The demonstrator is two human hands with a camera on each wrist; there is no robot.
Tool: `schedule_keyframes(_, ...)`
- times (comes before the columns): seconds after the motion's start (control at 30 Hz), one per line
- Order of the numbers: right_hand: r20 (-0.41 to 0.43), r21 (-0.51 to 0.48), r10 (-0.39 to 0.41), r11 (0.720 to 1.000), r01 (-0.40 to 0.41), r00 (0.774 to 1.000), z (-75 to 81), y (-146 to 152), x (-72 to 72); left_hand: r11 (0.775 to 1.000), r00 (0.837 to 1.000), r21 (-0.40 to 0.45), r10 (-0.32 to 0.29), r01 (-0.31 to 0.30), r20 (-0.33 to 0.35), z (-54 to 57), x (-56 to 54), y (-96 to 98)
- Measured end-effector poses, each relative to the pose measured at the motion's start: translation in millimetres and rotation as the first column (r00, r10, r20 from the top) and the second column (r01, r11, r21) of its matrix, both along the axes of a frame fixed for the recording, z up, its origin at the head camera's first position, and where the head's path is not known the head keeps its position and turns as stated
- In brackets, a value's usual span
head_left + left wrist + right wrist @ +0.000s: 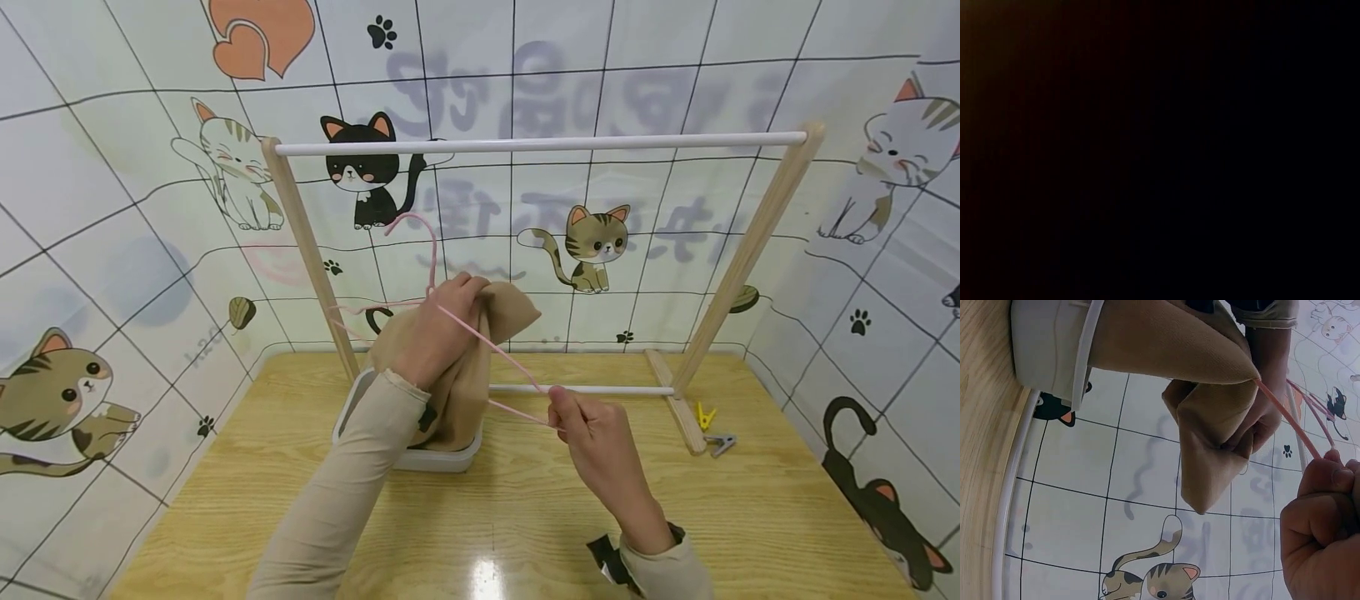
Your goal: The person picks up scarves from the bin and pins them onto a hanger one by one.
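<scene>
A pink wire hanger [433, 250] hangs in the air over the table, its hook upward and to the left. My right hand [600, 442] grips one end of it, fingers curled round the wire. Brown cloth [459, 408] is bunched in my left hand [442, 329], close by the hanger's neck; its lower part is in the white basin [442, 460]. In the right wrist view, the hanger wire [1288, 419] runs from the cloth [1210, 419] to my right fist [1322, 525]. The left wrist view is almost black.
Behind the hands stands a wooden rack with a white top bar [540, 145] and a lower bar [585, 389]. A yellow clothespin [705, 416] and a grey clothespin [722, 444] lie beside its right foot. Cat-patterned sheets [480, 75] enclose the wooden table [525, 517].
</scene>
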State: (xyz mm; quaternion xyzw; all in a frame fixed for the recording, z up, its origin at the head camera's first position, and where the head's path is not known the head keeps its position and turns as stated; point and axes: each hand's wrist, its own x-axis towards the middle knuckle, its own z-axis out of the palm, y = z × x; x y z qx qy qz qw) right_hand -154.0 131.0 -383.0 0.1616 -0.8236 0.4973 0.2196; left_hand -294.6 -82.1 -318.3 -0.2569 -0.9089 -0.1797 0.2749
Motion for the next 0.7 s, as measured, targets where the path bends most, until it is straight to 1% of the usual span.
schedule_keyframes(0.07,-0.006,0.001,-0.016,1.000,0.016,1.000,0.2,0.3,0.1,1.000,1.000,-0.022,0.002,-0.002,0.018,-2.4,-0.4,0.8)
schedule_keyframes(0.2,0.007,-0.010,-0.034,0.999,0.034,0.999,0.1,0.9,0.3,0.999,0.999,-0.048,0.010,-0.008,0.044,-7.7,-0.2,2.6)
schedule_keyframes(0.37,0.010,-0.009,-0.047,0.999,0.047,0.999,-0.4,1.4,-0.4,0.999,0.999,-0.052,0.013,-0.010,0.051,-13.7,-0.3,4.4)
schedule_keyframes(0.53,0.009,-0.017,-0.049,0.999,0.049,0.999,0.8,1.9,-0.3,0.998,0.998,-0.067,0.008,-0.003,0.063,-16.3,0.0,4.9)
schedule_keyframes(0.63,0.005,-0.025,-0.048,0.999,0.048,0.999,1.4,1.8,0.3,0.995,0.995,-0.095,0.003,0.006,0.100,-17.4,0.8,4.4)
schedule_keyframes(0.7,-0.001,-0.026,-0.048,0.999,0.048,0.999,1.6,2.0,0.7,0.993,0.989,-0.119,0.002,0.016,0.150,-17.8,1.0,4.2)
